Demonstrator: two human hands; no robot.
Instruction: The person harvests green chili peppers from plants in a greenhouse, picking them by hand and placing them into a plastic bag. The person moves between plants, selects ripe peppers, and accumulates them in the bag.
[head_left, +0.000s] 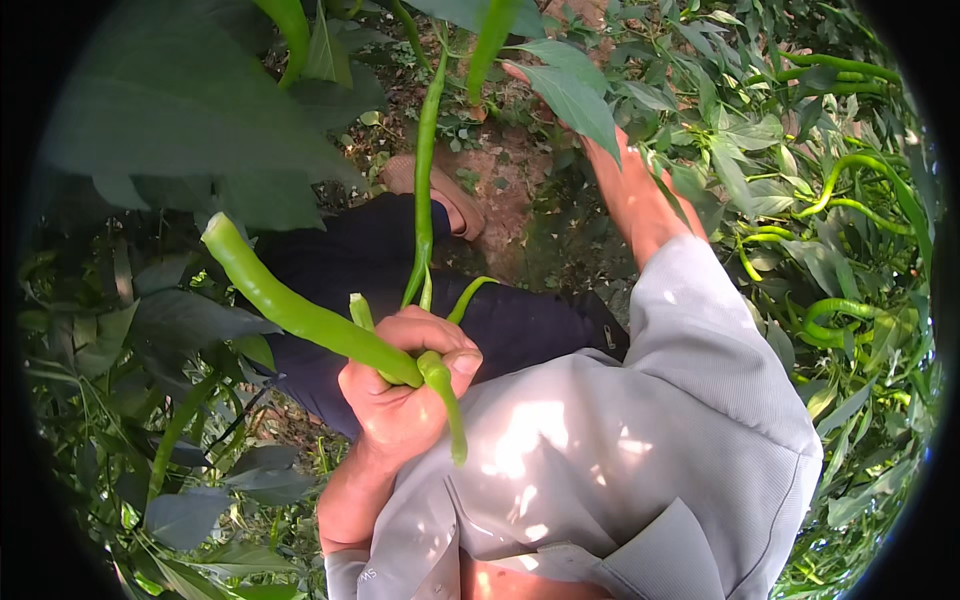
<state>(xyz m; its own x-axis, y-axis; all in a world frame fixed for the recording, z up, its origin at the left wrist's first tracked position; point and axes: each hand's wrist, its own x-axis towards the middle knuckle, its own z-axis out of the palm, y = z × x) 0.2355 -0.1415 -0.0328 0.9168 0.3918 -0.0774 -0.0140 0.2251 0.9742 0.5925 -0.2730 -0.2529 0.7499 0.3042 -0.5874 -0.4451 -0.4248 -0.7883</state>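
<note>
My left hand (409, 375) is closed in a fist around several green chili peppers, in front of my chest. One thick, long pepper (300, 319) juts out to the upper left, its blunt end towards the camera. A short curled pepper (448, 401) hangs down by the thumb, and a thin pepper tip (469, 296) pokes out beyond the fingers. A long slender pepper (425, 172) reaches from a stem above down to the fist; whether it is held cannot be told. My right hand (596, 161) stretches forward among the plants, mostly covered by a leaf (566, 86), its grip hidden.
Pepper plants crowd both sides, with curved peppers (847, 169) hanging at the right. A big blurred leaf (195, 112) is close to the camera at upper left. Bare soil (510, 172) shows between the rows, next to a brown shoe (465, 206). My dark trousers (510, 322) lie below.
</note>
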